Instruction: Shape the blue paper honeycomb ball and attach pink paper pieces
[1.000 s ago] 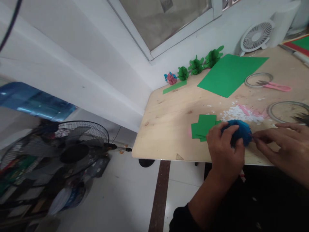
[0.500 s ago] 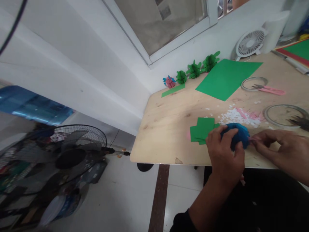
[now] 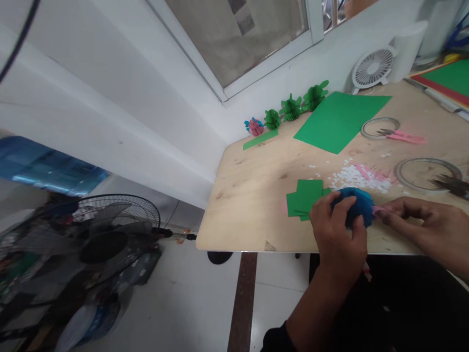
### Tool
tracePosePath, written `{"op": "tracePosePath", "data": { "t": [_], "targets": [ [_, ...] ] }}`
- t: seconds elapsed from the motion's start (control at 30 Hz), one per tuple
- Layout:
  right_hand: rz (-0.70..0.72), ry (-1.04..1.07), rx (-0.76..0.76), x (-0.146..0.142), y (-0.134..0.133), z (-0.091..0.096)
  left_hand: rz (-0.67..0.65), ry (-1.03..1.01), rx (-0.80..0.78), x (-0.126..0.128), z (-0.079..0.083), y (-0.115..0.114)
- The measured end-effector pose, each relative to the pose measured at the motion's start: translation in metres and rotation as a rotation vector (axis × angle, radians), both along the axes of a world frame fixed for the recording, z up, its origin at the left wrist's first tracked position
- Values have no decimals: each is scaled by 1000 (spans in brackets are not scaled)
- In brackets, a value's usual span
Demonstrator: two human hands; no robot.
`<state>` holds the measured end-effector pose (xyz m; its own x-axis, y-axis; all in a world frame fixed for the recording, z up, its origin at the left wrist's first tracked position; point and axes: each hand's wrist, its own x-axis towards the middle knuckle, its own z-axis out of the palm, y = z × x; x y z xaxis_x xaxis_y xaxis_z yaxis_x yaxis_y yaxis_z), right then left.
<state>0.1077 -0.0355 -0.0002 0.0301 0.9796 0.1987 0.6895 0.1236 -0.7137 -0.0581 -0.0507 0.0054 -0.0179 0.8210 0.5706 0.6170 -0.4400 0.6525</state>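
Observation:
Near the table's front edge, my left hand (image 3: 335, 225) is curled around a blue paper ball (image 3: 358, 205) with folded ridges. A small pink paper piece (image 3: 376, 210) sticks out from the ball's right side, and the thumb and fingers of my right hand (image 3: 421, 220) pinch it. Just left of my left hand lie stacked green paper pieces (image 3: 308, 195), with a bit of pink showing beneath. Behind the ball are white paper bits (image 3: 353, 177) and pink scraps (image 3: 372, 173).
Along the wall stand several green paper figures (image 3: 292, 108) and a pink-and-blue one (image 3: 255, 126). A green sheet (image 3: 340, 122), tape rings (image 3: 427, 174), pink-handled snips (image 3: 405, 137) and a small white fan (image 3: 373, 67) sit on the table (image 3: 242, 210). A floor fan (image 3: 110, 239) stands left.
My view has shifted slightly. My right hand has moved a little away from the ball, and more of the pink paper shows between them. My left hand keeps its hold.

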Motion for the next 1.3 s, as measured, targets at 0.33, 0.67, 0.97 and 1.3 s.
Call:
{"op": "tracePosePath", "data": {
  "t": [0.33,0.67,0.97,1.3],
  "targets": [
    [70,-284,350,0,3,2,-8,8,17,1,1,0],
    [222,-523,606,11,7,-3,2,25,14,1,0,0],
    [152,-343,512,16,-8,9,3,6,-15,1,2,2],
    [156,-342,525,21,-11,-23,17,37,-29,4,6,4]
  ]
}}
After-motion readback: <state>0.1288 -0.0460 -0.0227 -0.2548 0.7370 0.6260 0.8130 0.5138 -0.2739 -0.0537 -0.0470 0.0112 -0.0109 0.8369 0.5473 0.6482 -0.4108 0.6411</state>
